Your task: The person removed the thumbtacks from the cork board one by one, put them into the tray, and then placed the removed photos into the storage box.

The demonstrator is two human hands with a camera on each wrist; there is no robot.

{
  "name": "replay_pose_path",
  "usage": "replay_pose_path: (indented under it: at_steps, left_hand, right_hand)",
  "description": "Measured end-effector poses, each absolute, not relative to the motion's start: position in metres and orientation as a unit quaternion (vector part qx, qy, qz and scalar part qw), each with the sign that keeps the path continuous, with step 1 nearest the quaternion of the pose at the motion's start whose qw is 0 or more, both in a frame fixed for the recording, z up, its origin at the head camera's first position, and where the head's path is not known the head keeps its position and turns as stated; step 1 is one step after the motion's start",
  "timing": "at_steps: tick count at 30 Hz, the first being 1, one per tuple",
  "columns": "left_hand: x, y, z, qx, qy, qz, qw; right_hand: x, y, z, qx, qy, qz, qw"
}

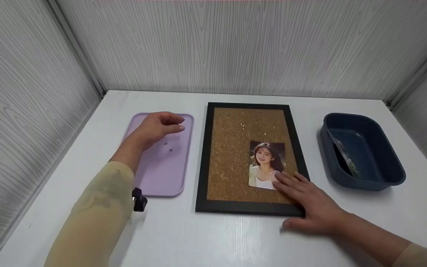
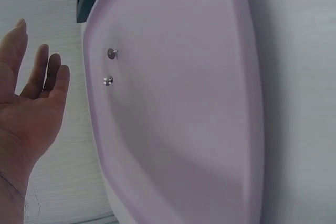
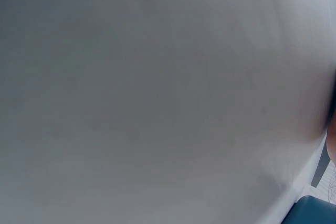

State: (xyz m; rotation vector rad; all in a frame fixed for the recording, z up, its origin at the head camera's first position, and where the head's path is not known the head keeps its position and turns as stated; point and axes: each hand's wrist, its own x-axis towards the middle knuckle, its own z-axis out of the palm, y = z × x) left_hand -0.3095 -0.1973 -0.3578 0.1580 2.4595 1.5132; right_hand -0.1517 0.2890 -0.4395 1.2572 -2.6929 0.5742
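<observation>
My left hand [image 1: 156, 126] hovers above a lilac tray [image 1: 150, 181], its fingers loosely bent and apart from the thumb. Nothing shows in its grasp, and the left wrist view gives the same hand [image 2: 37, 106] with fingers spread. Two small metal pins [image 2: 111, 54] lie on the tray. My right hand [image 1: 311, 202] lies flat across the lower right of a black-framed cork board [image 1: 228, 167]. Its fingertips touch the lower right corner of a portrait photo [image 1: 263, 167] on the cork. In the right wrist view only a sliver of hand [image 3: 332, 140] appears.
A dark blue bin [image 1: 380, 155] stands to the right of the board, with a thin printed sheet [image 1: 345, 155] leaning inside. Small shiny specks [image 1: 242, 126] show on the upper cork. Grey wood-patterned panels [image 1: 235, 44] enclose the white table [image 1: 221, 241] at back and sides.
</observation>
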Motion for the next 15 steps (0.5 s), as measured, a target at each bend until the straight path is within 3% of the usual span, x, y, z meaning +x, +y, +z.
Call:
replay_pose_path:
  at_steps: [5, 15]
  left_hand:
    - [-0.313, -0.183, -0.356, 0.068, 0.841, 0.522, 0.121]
    - [-0.318, -0.153, -0.354, 0.119, 0.831, 0.527, 0.131]
  right_hand:
    - [-0.15, 0.287, -0.437, 0.39, -0.901, 0.187, 0.024]
    - [-0.149, 0.287, -0.436, 0.393, -0.9, 0.185, 0.023]
